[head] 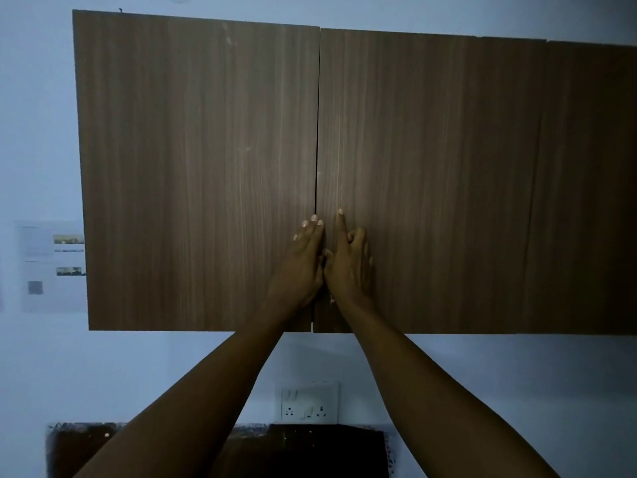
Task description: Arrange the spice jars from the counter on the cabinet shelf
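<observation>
Wall cabinet, both doors shut; two hands at the centre seam.

Near, frame bottom: dark counter (310, 450), no spice jars in sight. Above it, white switch-and-socket plate (309, 401) on the wall. Centre: left hand (303, 263), fingers straight, flat against the left door (196, 167); right hand (350, 263), index finger extended, other fingers curled, holding nothing, on the right door (431, 181). Contents and shelf hidden behind the doors. Far left: printed sheet (51, 267) on the wall.
</observation>
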The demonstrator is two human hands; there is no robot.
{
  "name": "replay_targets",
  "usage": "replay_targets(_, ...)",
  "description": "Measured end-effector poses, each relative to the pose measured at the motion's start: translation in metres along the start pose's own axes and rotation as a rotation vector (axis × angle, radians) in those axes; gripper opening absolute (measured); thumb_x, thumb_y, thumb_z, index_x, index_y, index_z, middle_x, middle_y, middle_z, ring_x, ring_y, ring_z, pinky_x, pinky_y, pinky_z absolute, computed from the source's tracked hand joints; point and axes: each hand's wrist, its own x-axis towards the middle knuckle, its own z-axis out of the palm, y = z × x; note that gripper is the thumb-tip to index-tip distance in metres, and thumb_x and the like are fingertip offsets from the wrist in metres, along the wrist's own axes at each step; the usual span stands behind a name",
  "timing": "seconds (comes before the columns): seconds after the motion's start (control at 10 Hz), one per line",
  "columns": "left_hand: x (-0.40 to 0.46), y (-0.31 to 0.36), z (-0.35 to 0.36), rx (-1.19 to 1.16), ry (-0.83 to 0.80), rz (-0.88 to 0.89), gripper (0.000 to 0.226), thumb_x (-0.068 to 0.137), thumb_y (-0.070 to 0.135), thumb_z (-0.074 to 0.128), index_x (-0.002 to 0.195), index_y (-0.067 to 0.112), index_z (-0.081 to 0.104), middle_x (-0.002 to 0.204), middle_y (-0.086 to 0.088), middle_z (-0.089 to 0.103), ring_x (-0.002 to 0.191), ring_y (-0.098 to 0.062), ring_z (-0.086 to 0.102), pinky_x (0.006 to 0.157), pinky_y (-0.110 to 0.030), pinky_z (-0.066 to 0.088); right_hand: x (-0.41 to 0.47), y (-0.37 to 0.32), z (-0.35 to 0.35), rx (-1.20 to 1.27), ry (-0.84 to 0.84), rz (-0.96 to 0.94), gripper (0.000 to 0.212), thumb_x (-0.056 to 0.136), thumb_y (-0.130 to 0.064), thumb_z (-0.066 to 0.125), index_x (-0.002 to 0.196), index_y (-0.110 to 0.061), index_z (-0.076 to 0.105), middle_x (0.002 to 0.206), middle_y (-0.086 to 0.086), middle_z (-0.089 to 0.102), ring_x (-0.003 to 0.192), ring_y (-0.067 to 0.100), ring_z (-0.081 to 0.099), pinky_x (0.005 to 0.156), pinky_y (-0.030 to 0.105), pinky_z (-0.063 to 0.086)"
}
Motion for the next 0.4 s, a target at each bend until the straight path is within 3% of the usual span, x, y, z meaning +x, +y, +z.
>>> replay_targets(0.2, -0.001, 0.000, 0.011, 0.134, -0.039, -0.027, 0.073, 0.104, 0.038, 0.032, 0.164, 0.009, 0.003, 0.173, -0.008, -0.005, 0.162, -0.021, -0.006, 0.133, -0.045, 0.004, -0.001, 0.003, -0.008, -0.019, -0.072, -0.050, 0.091, 0.097, -0.037, 0.059, 0.163, -0.034, -0.003, 0.150, 0.014, 0.035, 0.128, 0.028, 0.049, 0.101, 0.048, 0.051)
replay_targets(0.3, 0.010, -0.002, 0.009, 0.312, 0.055, -0.065, 0.075, 0.104, 0.039, 0.031, 0.164, 0.009, -0.001, 0.173, -0.009, -0.008, 0.161, -0.023, -0.009, 0.131, -0.052, 0.002, 0.000, 0.001, -0.019, -0.069, -0.024, -0.072, 0.079, 0.100, -0.040, 0.050, 0.164, -0.026, 0.006, 0.157, 0.013, 0.034, 0.138, 0.029, 0.045, 0.112, 0.049, 0.043)
replay_targets(0.4, 0.027, -0.005, -0.004, 0.438, 0.170, -0.096, 0.075, 0.102, 0.042, 0.028, 0.165, 0.010, 0.000, 0.173, -0.008, -0.007, 0.162, -0.023, -0.006, 0.131, -0.054, 0.003, 0.012, -0.005, -0.035, -0.200, 0.148, -0.150, 0.073, 0.101, -0.043, 0.041, 0.163, -0.014, 0.014, 0.167, 0.012, 0.025, 0.153, 0.029, 0.032, 0.124, 0.049, 0.028)
